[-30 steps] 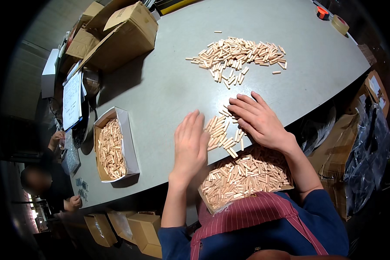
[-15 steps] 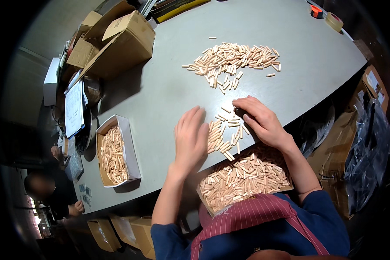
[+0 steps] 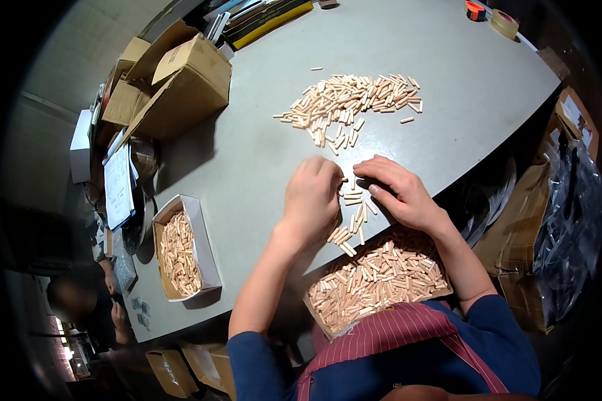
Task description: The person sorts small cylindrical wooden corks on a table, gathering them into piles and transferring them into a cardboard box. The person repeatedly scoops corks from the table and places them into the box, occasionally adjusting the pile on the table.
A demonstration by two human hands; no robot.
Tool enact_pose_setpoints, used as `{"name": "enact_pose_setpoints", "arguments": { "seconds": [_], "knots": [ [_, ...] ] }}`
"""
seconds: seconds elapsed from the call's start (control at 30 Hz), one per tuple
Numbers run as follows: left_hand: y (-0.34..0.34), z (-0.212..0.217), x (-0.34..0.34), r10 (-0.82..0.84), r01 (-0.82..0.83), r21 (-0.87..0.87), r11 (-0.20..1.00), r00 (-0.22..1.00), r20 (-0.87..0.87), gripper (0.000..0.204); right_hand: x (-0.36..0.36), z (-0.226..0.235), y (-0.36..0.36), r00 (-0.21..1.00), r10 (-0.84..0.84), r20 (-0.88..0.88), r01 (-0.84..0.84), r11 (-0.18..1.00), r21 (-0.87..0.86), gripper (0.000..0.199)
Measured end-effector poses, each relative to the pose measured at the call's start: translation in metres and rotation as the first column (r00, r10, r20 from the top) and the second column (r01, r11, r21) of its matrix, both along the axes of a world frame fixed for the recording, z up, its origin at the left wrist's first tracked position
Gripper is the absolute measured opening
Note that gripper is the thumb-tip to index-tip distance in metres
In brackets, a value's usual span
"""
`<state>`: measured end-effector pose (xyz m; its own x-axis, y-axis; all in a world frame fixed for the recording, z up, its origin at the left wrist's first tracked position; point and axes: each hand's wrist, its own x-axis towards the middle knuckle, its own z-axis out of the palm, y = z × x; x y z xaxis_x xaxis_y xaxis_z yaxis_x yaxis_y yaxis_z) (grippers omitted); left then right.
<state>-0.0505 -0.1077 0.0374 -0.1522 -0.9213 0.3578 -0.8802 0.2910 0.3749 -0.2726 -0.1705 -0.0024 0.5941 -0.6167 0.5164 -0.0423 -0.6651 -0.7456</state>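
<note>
Short wooden dowels point(image 3: 355, 198) lie loose on the grey table point(image 3: 254, 167) between my two hands. My left hand point(image 3: 311, 197) is curled in over the left side of these dowels, a few of them at its fingertips; its palm is hidden. Across from it, my right hand point(image 3: 407, 195) rests on the table with fingers bent and thumb apart, nothing visible in its grasp. Against the table edge below my hands sits a box full of dowels point(image 3: 381, 274). Farther up the table spreads a larger pile of dowels point(image 3: 354, 97).
On the left stands a small open carton point(image 3: 211, 264) filled with dowels. Cardboard boxes point(image 3: 197, 80) and a clipboard point(image 3: 119, 187) crowd the table's left side. A tape roll point(image 3: 504, 24) and an orange tape measure point(image 3: 475, 11) lie far right. Another person point(image 3: 80, 297) works at left.
My left hand has moved right and curled its fingers over the dowels, bunching them closer to my right hand. My right hand has barely shifted. The view has tilted slightly.
</note>
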Motion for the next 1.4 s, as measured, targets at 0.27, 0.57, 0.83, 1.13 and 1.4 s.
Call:
{"name": "enact_pose_setpoints", "arguments": {
  "seconds": [0.27, 0.57, 0.83, 1.13, 1.4],
  "knots": [
    [0.036, 0.012, -0.010, 0.148, -0.075, 0.160, 0.984, 0.845, -0.514, 0.011, -0.004, 0.003, 0.002, 1.000, 0.001, -0.017, 0.001, 0.994, 0.106, 0.036],
    [0.055, 0.003, -0.005, 0.212, -0.160, 0.140, 0.977, 0.762, -0.612, 0.019, -0.002, 0.003, 0.002, 0.998, -0.009, -0.054, 0.013, 0.998, 0.062, 0.040],
    [0.083, -0.015, 0.042, 0.344, -0.236, 0.252, 0.938, 0.574, -0.743, 0.020, 0.001, 0.002, 0.001, 0.981, 0.051, -0.186, -0.063, 0.996, -0.061, 0.044],
    [0.117, -0.022, 0.030, 0.220, -0.078, 0.248, 0.966, 0.754, -0.619, 0.026, -0.005, 0.011, 0.006, 0.954, 0.232, -0.189, -0.210, 0.969, 0.131, 0.043],
    [0.157, -0.010, -0.003, 0.180, -0.044, 0.243, 0.969, 0.800, -0.572, 0.027, -0.016, 0.013, 0.025, 0.925, 0.281, -0.257, -0.238, 0.953, 0.186, 0.047]
  ]
}}
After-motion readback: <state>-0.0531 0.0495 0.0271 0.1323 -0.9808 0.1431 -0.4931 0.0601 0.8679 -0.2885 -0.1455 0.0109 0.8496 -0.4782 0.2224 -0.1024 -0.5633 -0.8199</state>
